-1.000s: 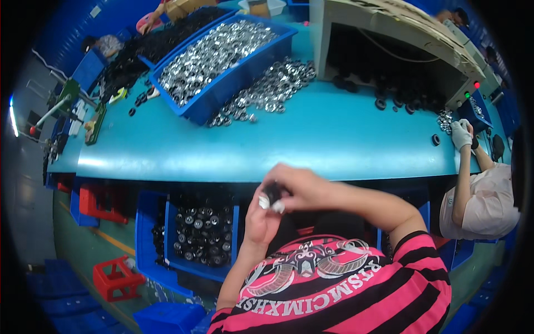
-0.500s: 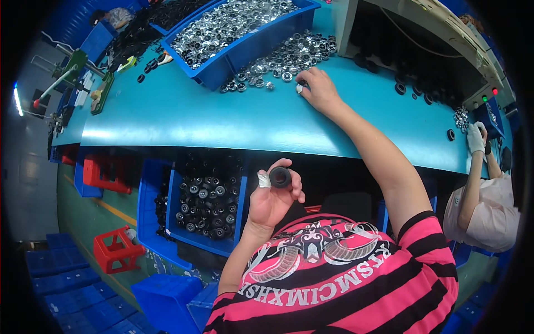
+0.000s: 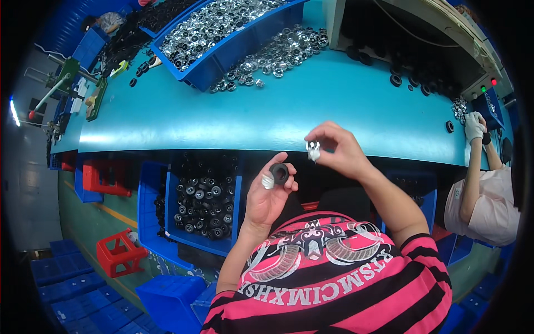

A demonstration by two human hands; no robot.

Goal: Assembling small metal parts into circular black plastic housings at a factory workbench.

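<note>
My left hand (image 3: 265, 203) is closed around a thick black rubber-looking ring (image 3: 281, 166), its opening facing up beside my white-wrapped thumb. Just to the right, past the table's front edge, my right hand (image 3: 346, 155) pinches a small shiny silver-and-black hub (image 3: 312, 145) between thumb and fingers. The two parts are close but apart. A heap of similar silver hubs (image 3: 278, 53) lies on the teal table (image 3: 178, 114), next to a long blue bin (image 3: 239, 43) filled with more of them.
Below the table a blue crate (image 3: 237, 206) holds several black wheels (image 3: 203, 209). A machine housing (image 3: 445, 25) with loose black rings (image 3: 395, 80) stands at the back right. A co-worker's gloved hand (image 3: 474, 127) is at far right. Red stools (image 3: 119, 253) stand at left.
My right hand has come back from the pile of hubs toward my left hand, bringing a hub with it. My left hand still holds the black ring, nearly in place.
</note>
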